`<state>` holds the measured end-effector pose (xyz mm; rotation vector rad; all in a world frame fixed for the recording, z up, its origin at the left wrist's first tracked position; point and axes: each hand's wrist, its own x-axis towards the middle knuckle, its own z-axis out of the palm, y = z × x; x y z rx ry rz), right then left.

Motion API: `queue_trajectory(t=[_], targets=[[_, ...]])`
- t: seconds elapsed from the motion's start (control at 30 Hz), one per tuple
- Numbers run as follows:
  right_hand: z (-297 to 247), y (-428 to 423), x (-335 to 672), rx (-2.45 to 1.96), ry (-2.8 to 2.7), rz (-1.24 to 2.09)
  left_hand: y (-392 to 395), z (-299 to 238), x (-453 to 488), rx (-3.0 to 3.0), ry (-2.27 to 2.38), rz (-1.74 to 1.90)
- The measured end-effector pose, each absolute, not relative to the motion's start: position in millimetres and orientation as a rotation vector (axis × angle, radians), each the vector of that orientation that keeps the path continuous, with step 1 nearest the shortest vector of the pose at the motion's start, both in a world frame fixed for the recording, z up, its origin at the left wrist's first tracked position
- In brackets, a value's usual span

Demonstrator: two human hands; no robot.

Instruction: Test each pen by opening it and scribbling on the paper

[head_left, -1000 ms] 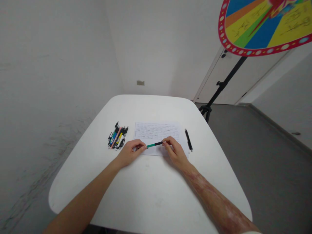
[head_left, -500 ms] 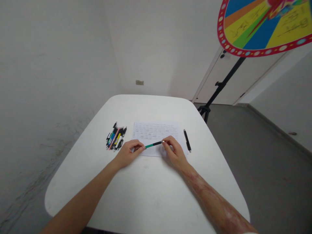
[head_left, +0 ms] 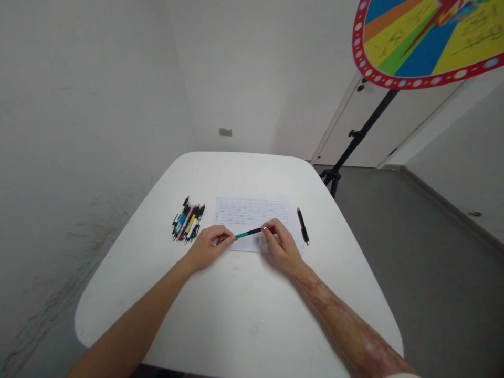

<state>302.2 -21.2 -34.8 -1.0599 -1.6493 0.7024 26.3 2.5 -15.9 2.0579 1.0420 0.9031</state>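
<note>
A green and black pen [head_left: 247,233] is held level between my two hands, just above a sheet of paper [head_left: 252,212] covered in handwriting. My left hand [head_left: 208,247] pinches the pen's left end with curled fingers. My right hand [head_left: 280,244] pinches its right end. Both hands rest at the near edge of the sheet on the white table [head_left: 236,304].
A bundle of several coloured pens [head_left: 188,221] lies left of the sheet. One black pen [head_left: 303,226] lies to its right. A colourful prize wheel [head_left: 425,37] on a black tripod [head_left: 350,149] stands beyond the table's right side, near a door.
Neither hand nor the pen has visibly moved; only the view shifts slightly.
</note>
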Motion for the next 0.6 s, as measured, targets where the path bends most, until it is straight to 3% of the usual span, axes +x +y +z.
queue_trajectory(t=[0.6], targets=[[-36.3,-21.4,305.6,-1.158,-1.664,0.735,2.8,-16.7,27.8,2.028,1.068,0.889]])
